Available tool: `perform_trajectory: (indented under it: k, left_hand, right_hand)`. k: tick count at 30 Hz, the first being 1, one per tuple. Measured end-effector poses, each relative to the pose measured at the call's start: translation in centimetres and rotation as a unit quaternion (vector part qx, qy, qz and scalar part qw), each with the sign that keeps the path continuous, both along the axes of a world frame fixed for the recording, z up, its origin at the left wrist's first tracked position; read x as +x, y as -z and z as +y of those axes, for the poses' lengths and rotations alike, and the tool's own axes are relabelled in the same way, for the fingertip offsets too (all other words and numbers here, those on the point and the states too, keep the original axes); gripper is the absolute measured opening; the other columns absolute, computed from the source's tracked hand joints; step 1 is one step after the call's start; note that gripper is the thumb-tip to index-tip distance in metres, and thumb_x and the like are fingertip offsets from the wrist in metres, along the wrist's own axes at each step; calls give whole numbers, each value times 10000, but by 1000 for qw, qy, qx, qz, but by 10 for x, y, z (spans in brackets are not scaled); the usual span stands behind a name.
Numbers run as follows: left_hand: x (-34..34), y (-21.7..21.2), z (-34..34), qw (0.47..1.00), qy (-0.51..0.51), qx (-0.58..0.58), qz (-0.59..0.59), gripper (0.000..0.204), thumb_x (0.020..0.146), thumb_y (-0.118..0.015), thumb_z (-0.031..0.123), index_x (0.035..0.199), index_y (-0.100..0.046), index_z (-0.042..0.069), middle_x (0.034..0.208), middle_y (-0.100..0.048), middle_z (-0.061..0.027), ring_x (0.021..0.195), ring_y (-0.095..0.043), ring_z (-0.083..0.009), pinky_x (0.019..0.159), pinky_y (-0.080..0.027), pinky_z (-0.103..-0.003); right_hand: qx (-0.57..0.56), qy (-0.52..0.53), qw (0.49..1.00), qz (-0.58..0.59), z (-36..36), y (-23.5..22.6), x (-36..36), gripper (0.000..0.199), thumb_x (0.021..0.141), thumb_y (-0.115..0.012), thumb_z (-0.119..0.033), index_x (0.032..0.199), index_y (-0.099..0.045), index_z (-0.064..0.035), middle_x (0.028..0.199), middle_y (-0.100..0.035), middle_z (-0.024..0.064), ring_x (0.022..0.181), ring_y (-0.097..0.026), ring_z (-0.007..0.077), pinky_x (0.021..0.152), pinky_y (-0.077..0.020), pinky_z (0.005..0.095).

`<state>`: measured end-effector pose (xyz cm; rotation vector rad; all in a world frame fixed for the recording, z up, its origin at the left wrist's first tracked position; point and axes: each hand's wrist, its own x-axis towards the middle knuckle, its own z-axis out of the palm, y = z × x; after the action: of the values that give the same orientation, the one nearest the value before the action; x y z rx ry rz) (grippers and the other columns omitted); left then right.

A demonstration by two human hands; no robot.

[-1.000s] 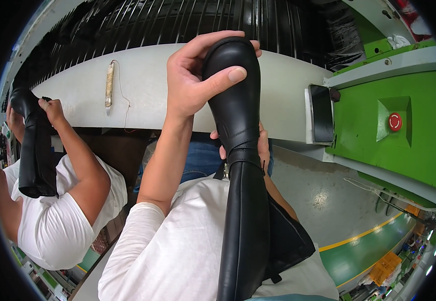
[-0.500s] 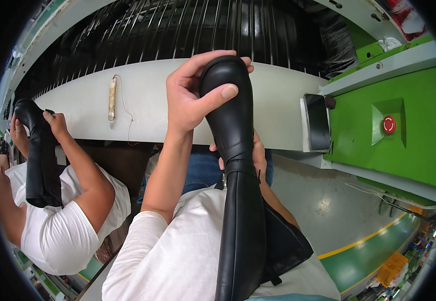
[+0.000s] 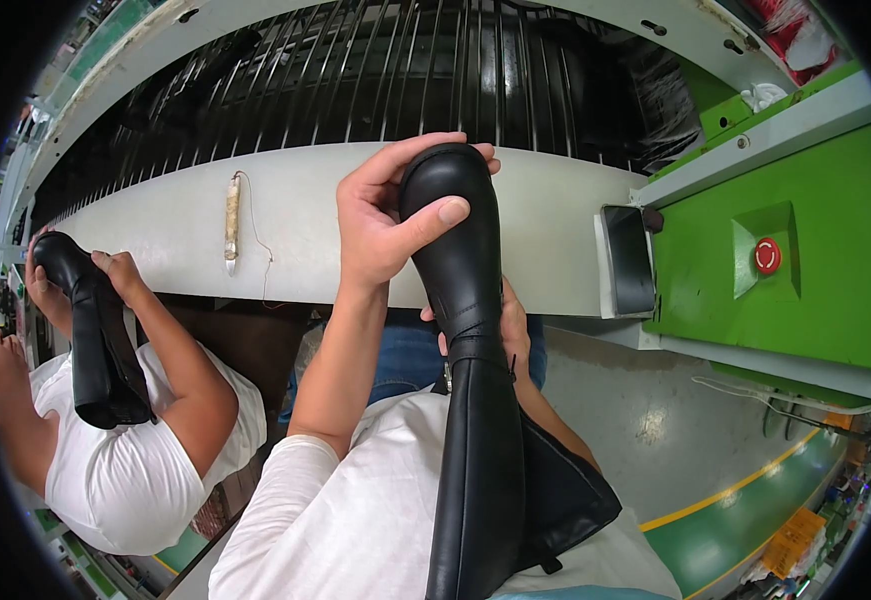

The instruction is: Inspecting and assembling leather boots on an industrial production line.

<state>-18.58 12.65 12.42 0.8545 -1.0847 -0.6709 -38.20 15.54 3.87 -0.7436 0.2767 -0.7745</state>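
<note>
A tall black boot (image 3: 475, 440) lies along the front of my body, toe pointing away from me and its shaft running down toward my lap. My left hand (image 3: 380, 215) is wrapped round the toe, with the thumb on top and the fingers curled over the far end. At the ankle, my right hand (image 3: 513, 325) grips from behind and beneath; the boot covers much of it. The shaft's opened side flap (image 3: 570, 495) hangs to the right, and part of a zip shows by the ankle.
A white work ledge (image 3: 305, 230) crosses in front, backed by metal rods (image 3: 385, 80). On it lie a wrapped, pen-like tool (image 3: 232, 225) with a thin cord and a phone (image 3: 628, 258). A green machine panel (image 3: 825, 260) has a red button (image 3: 766, 255). At left, a co-worker holds another black boot (image 3: 105, 350).
The view has tipped, so the ledge, my hands and the boot sit lower in the picture. My grip is the same. The co-worker's boot has tilted, its shaft swinging right.
</note>
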Motion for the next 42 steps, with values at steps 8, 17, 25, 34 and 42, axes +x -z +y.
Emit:
perform_trajectory:
  k: [8, 17, 25, 34, 42]
  left_hand:
    - [-2, -4, 0, 1000, -2, 0, 12, 593, 884, -847, 185, 1392, -682, -72, 1235, -788, -303, 1143, -800, -408, 969, -671, -497]
    - [-7, -35, 4, 998, 32, -44, 38, 619, 825, -885, 85, 1390, -684, -67, 1214, -811, -256, 1144, -805, -347, 1007, -657, -445]
    - [-8, -48, 7, 996, 39, -78, 21, 607, 800, -885, 99, 1360, -712, -59, 1204, -812, -235, 1120, -808, -320, 984, -664, -432]
    - [-9, -47, 10, 996, 37, -81, 21, 620, 805, -882, 83, 1381, -701, -56, 1219, -809, -240, 1135, -804, -330, 1003, -660, -447]
    - [-9, -42, 12, 998, 13, -63, -8, 657, 826, -878, 228, 1385, -670, -45, 1243, -787, -291, 1136, -797, -418, 963, -670, -529]
  right_hand:
    - [9, 26, 1000, 3, 0, -1, 5, 864, 1083, -598, -672, 1555, -437, 32, 1164, -679, 337, 867, -797, 328, 583, -679, 341]
    - [-67, 29, 996, 41, -6, -20, -5, 1006, 1024, -603, -781, 1537, -427, 66, 1126, -711, 355, 762, -777, 264, 620, -661, 320]
    - [-89, 35, 995, 30, -4, -38, -1, 1048, 996, -601, -826, 1530, -439, 60, 1125, -720, 330, 787, -769, 215, 655, -648, 289]
    - [-71, 19, 997, 28, -3, -40, -2, 1038, 993, -623, -815, 1525, -446, 58, 1107, -715, 314, 780, -756, 205, 644, -644, 286]
    - [-46, 19, 999, 2, -2, -31, 1, 1096, 958, -676, -817, 1540, -422, 76, 1099, -705, 326, 747, -755, 226, 579, -635, 290]
